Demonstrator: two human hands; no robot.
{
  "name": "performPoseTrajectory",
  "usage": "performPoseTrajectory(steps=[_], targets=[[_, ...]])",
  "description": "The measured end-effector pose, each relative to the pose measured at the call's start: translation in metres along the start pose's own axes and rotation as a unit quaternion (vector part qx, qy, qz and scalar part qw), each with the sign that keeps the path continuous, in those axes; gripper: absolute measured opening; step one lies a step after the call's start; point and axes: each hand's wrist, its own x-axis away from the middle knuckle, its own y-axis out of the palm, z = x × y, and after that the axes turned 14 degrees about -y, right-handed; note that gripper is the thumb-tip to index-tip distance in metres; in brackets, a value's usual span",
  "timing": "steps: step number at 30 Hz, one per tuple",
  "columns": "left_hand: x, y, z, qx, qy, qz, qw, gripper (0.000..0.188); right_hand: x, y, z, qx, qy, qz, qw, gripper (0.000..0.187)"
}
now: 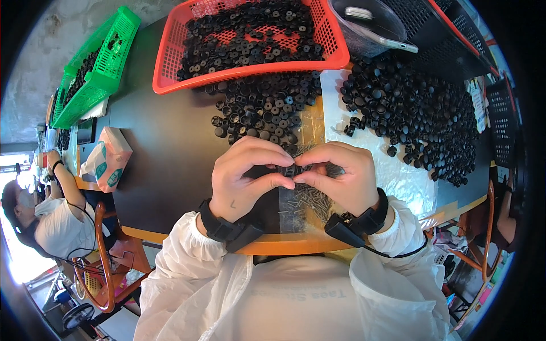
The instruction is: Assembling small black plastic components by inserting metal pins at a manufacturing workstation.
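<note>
Above the near part of the table, my left hand (242,169) and my right hand (345,169) meet fingertip to fingertip. Both pinch a small black plastic part (290,170), mostly hidden by the fingers. Loose metal screws (311,200) lie under and in front of my right hand. Just beyond my hands, black round caps and discs with centre holes (259,111) spill in a heap. To the right, a large pile of black knob-like pieces (418,113) rests on a white plastic sheet (372,150).
A red basket (250,71) of black discs stands at the far side. Left are a green basket (118,59), a tissue pack (111,159) and a seated person (62,221). A clear tub (364,37) holding a phone and black crates (455,45) stand far right.
</note>
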Motion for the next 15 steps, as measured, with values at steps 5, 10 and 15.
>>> performPoseTrajectory(steps=[5, 10, 15], targets=[[0.0003, 0.0005, -0.0008, 0.008, -0.007, 0.010, 1.000, 0.034, -0.0005, 0.0003, -0.0004, 0.015, -0.015, 0.010, 1.000, 0.022], [-0.0001, 0.0003, 0.0026, -0.009, 0.002, -0.003, 1.000, 0.034, 0.0020, 0.0003, 0.0018, 0.014, -0.029, 0.017, 0.999, 0.020], [0.0008, -0.0010, 0.0025, -0.012, -0.013, -0.008, 1.000, 0.034, 0.0013, 0.0014, 0.0041, 0.037, -0.059, 0.017, 0.997, 0.019]])
